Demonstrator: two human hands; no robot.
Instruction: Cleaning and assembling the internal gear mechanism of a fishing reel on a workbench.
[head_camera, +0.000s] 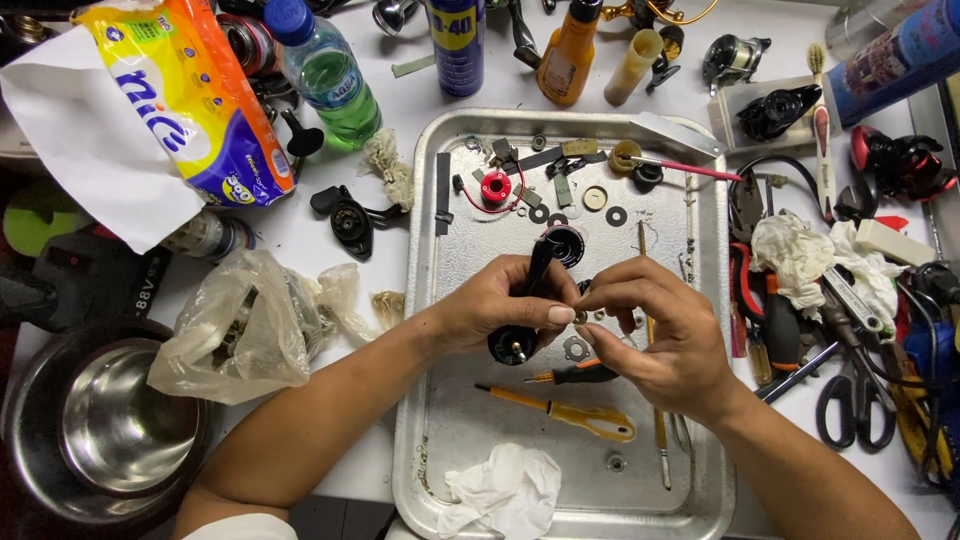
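A: Where's the black reel part (530, 300) rel. to the grip?

B: In the left hand (495, 305), over the middle of the metal tray (455, 400). Fingers wrapped round its mid section, thumb across the front, pressed tight. Both ends stick out of the fist.

A: Long axis?

B: Near-to-far, leaning a bit right at the far end. Round knob end points near, below the thumb; the slim dark end points far, twd the round black cap (565, 243) on the tray.

A: Right hand (665, 335)?

B: Just right of the part, fingertips touching the left thumb tip. Thumb + forefinger pinched on a tiny metal ring (580, 316), held against the part's side. Other fingers curled.

A: Around it?

B: Yellow-handled screwdriver (565, 412) lies nearer on the tray, small black one (575, 375) just above that. Crumpled tissue (500, 490) at near edge. Red spool (495, 187) + washers at far end.
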